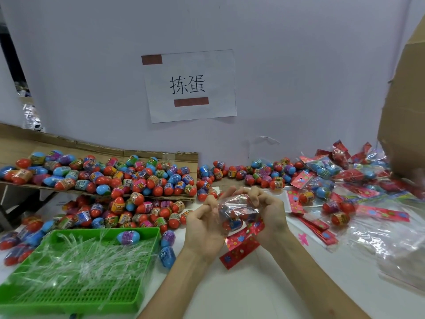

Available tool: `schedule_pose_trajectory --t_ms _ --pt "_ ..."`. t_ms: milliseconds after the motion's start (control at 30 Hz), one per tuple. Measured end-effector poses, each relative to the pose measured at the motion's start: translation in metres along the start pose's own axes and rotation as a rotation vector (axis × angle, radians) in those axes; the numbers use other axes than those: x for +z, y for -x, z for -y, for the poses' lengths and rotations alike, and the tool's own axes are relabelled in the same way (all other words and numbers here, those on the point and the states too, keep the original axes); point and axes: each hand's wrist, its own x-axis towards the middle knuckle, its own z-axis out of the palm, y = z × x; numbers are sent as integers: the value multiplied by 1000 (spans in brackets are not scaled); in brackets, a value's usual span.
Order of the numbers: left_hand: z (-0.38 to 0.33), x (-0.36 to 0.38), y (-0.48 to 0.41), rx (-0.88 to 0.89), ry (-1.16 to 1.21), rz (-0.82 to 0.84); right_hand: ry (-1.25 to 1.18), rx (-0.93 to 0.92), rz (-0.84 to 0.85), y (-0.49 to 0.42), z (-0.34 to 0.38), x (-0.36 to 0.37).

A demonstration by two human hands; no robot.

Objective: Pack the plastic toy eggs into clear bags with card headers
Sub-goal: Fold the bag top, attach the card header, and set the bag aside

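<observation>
The left hand (203, 229) and the right hand (270, 212) held one clear bag (236, 211) up between them, just over the counter (253, 295). The fingers (210, 204) of both hands were curled round the bag, the left on its side and the right on its far end, so it could not slip. Some eggs sat inside the bag, but I could not count them. The red header (241, 246) with flowers hung at the near end, toward the person. It touched the counter or came close, and I could not tell which. I think the hands squeezed the bag to push the eggs in snug, so the end could be shut next. Loose eggs (138, 178) lay in a big heap on a cardboard sheet (149, 155) to the left, close by so a hand could grab them fast. More lay on the counter under it and along the wall (299, 65). A green tray (78, 293) sat near the left arm, full of thin clear strips, with one egg (128, 236) in it. Empty bags (319, 229) lay flat to the right, easy to reach, and full bags (326, 166) were piled behind them, out of the way. The counter was white. A paper sign (190, 86) was taped to the pale wall, and a brown box (404, 111) leaned in at the far right
</observation>
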Motion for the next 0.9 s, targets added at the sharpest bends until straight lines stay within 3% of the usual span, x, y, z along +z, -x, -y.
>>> schedule_pose_trajectory --t_ms 200,333,567,733,900 --pt "0 4 1 -33 88 -33 -77 23 0 -3 -2 -1" --pt "4 8 -1 -41 -137 -82 -4 18 -17 -4 -2 -3" --pt "3 -1 -5 -43 -70 0 -223 167 -43 -12 0 -13" --pt "2 -5 -8 -27 -33 -9 -263 133 -51 -10 5 -18" --pt "5 -4 -12 9 -284 -152 -129 117 -103 -9 8 -14"
